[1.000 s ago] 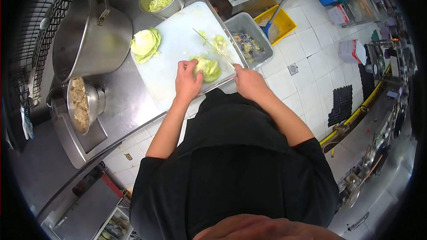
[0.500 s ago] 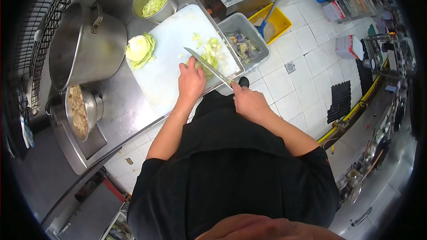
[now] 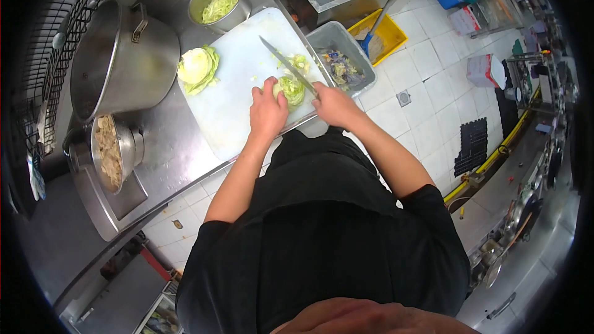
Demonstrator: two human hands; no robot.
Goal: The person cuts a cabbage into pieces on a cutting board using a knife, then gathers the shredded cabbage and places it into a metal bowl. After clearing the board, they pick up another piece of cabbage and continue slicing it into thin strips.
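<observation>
My right hand point(image 3: 332, 105) is closed round the handle of a long knife point(image 3: 286, 63), whose blade points up and left over the white cutting board point(image 3: 232, 99). My left hand point(image 3: 269, 108) holds the left side of a cut piece of cabbage point(image 3: 291, 90) near the board's right edge. Loose green scraps point(image 3: 300, 62) lie beyond the cabbage piece, partly behind the blade. Another cabbage portion point(image 3: 198, 69) sits at the board's left edge. Behind the board, a metal pot point(image 3: 246, 9) contains shredded cabbage point(image 3: 221, 6).
A large stockpot point(image 3: 148, 62) stands on the steel counter point(image 3: 164, 142) at left, near a bowl of pale brown food point(image 3: 108, 154). Right of the board are a grey bin point(image 3: 365, 62) holding scraps and a yellow bucket point(image 3: 396, 31) with a mop.
My right hand and the knife have moved up and slightly left. The blade has shifted off the cabbage piece, which now shows more fully beside my left hand.
</observation>
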